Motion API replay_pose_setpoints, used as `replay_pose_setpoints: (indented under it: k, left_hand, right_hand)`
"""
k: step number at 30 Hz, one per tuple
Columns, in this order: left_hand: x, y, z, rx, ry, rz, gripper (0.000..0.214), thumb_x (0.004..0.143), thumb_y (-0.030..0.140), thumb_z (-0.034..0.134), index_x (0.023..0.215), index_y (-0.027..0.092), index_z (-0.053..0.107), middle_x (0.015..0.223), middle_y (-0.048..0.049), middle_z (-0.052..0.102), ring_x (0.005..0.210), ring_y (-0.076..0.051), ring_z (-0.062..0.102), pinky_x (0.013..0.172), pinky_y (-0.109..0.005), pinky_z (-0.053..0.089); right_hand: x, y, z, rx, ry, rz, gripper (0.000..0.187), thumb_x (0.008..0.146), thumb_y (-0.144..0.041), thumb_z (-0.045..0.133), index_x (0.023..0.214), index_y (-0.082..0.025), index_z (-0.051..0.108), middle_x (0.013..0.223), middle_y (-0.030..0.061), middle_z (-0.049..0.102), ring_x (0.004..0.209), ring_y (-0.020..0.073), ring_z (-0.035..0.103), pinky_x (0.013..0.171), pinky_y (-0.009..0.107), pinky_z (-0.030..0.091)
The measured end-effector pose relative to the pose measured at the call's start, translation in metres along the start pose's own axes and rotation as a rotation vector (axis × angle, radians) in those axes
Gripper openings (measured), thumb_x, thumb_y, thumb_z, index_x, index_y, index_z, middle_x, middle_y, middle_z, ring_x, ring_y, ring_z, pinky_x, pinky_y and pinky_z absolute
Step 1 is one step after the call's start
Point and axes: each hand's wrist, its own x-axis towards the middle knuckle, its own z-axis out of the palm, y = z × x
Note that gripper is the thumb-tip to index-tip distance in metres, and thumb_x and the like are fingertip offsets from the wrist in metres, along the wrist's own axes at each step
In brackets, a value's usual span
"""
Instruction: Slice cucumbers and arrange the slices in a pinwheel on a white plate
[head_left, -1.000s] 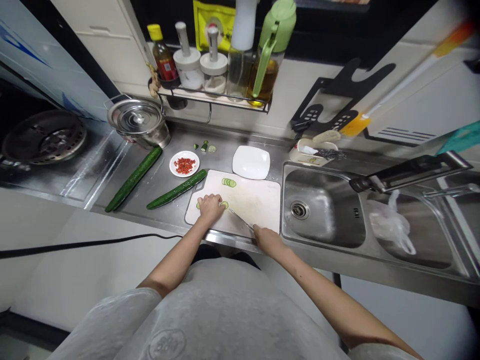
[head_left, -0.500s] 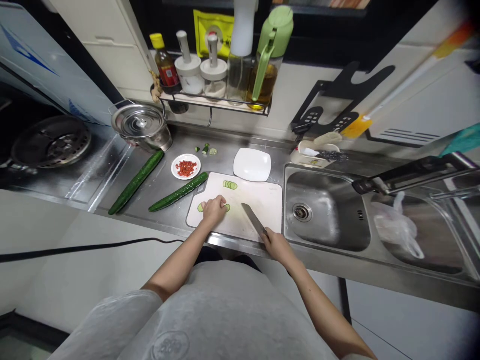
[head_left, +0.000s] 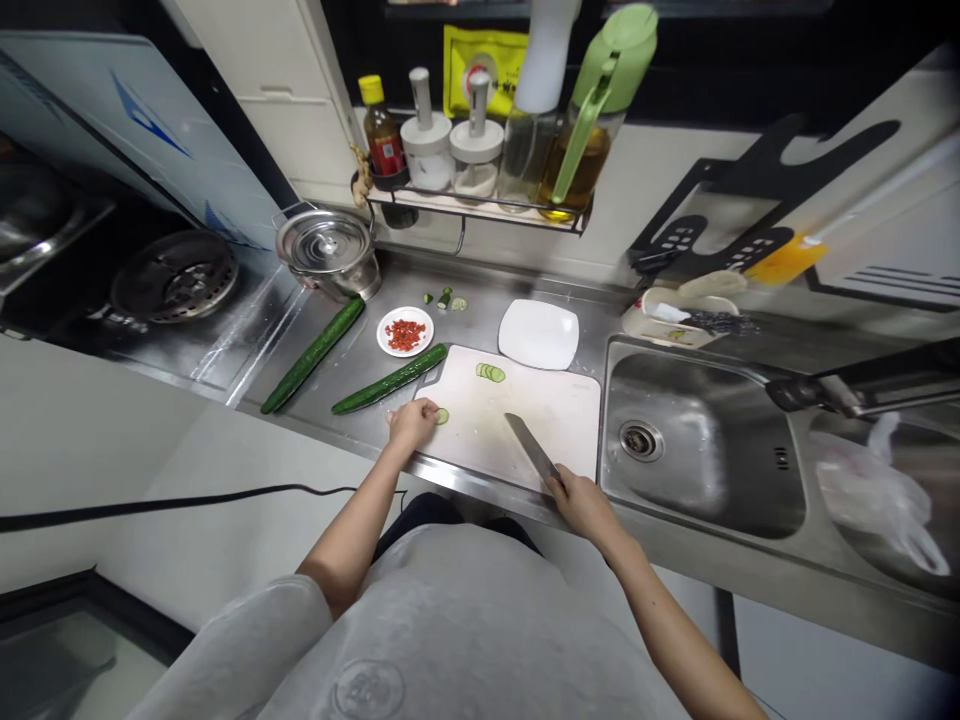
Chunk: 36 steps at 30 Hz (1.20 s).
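My left hand [head_left: 412, 424] is at the left edge of the white cutting board [head_left: 517, 445], fingers closed together. At its fingertips is a cucumber slice [head_left: 442, 416], partly covered by them. My right hand [head_left: 585, 508] grips a kitchen knife [head_left: 534, 446] by its handle, the blade slanting over the board toward the upper left. A short row of overlapping cucumber slices [head_left: 490, 372] lies near the board's far edge. One cucumber [head_left: 390, 380] lies left of the board, its end at the board's corner, and a second whole cucumber [head_left: 313, 356] rests farther left.
Chopped red pieces fill a small white plate [head_left: 384, 346], and cucumber scraps [head_left: 445, 298] lie behind it. A white square plate [head_left: 538, 333] sits behind the board. The sink [head_left: 675, 440] is at right, a lidded steel pot [head_left: 328, 250] at left, and a condiment rack [head_left: 480, 208] above.
My view has turned left. Relative to the board, my left hand has moved left to its edge, and the slice at its fingertips has moved left too. The knife has barely moved.
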Motion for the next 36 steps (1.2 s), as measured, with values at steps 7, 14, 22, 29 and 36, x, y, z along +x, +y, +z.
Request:
replay_pose_setpoints:
  k: [7, 14, 22, 29, 36]
  left_hand:
    - [0.013, -0.010, -0.004, 0.030, 0.032, -0.042, 0.018, 0.083, 0.030, 0.054, 0.096, 0.029, 0.065, 0.094, -0.0004, 0.072, 0.096, -0.021, 0.061, 0.093, -0.040, 0.029]
    - [0.015, -0.008, 0.000, 0.127, 0.052, -0.029, 0.020, 0.080, 0.027, 0.056, 0.098, 0.028, 0.064, 0.093, -0.0020, 0.071, 0.097, -0.023, 0.059, 0.092, -0.041, 0.029]
    - [0.011, 0.001, 0.003, 0.110, 0.129, 0.028, 0.034, 0.082, 0.037, 0.055, 0.115, 0.030, 0.060, 0.114, -0.0055, 0.062, 0.107, -0.025, 0.054, 0.093, -0.040, 0.033]
    - [0.018, 0.041, 0.024, 0.015, 0.120, 0.195, 0.032, 0.083, 0.036, 0.054, 0.114, 0.030, 0.059, 0.110, -0.0040, 0.063, 0.104, -0.022, 0.054, 0.093, -0.038, 0.033]
    - [0.035, 0.078, 0.045, 0.005, 0.147, 0.234, 0.031, 0.087, 0.036, 0.048, 0.115, 0.030, 0.059, 0.108, -0.0053, 0.062, 0.105, -0.023, 0.053, 0.091, -0.038, 0.033]
  right_hand:
    - [0.000, -0.006, -0.003, 0.018, -0.006, -0.018, 0.027, 0.096, -0.031, 0.032, 0.104, -0.019, 0.054, 0.086, 0.0076, 0.067, 0.079, 0.0182, 0.062, 0.060, 0.023, 0.028]
    - [0.000, -0.002, -0.005, 0.018, 0.005, -0.003, 0.025, 0.096, -0.031, 0.034, 0.101, -0.019, 0.055, 0.084, 0.0078, 0.067, 0.079, 0.0180, 0.061, 0.060, 0.023, 0.028]
    - [0.000, -0.001, -0.004, 0.059, 0.052, 0.081, 0.027, 0.095, -0.032, 0.035, 0.114, -0.017, 0.047, 0.089, 0.0101, 0.067, 0.080, 0.0196, 0.061, 0.062, 0.024, 0.027]
    - [-0.003, 0.008, -0.005, 0.086, 0.089, 0.156, 0.027, 0.096, -0.033, 0.035, 0.116, -0.018, 0.044, 0.093, 0.0104, 0.068, 0.083, 0.0204, 0.061, 0.061, 0.025, 0.026]
    - [-0.003, 0.016, 0.000, 0.084, 0.095, 0.147, 0.025, 0.096, -0.033, 0.035, 0.115, -0.019, 0.045, 0.090, 0.0083, 0.067, 0.079, 0.0194, 0.061, 0.061, 0.025, 0.025]
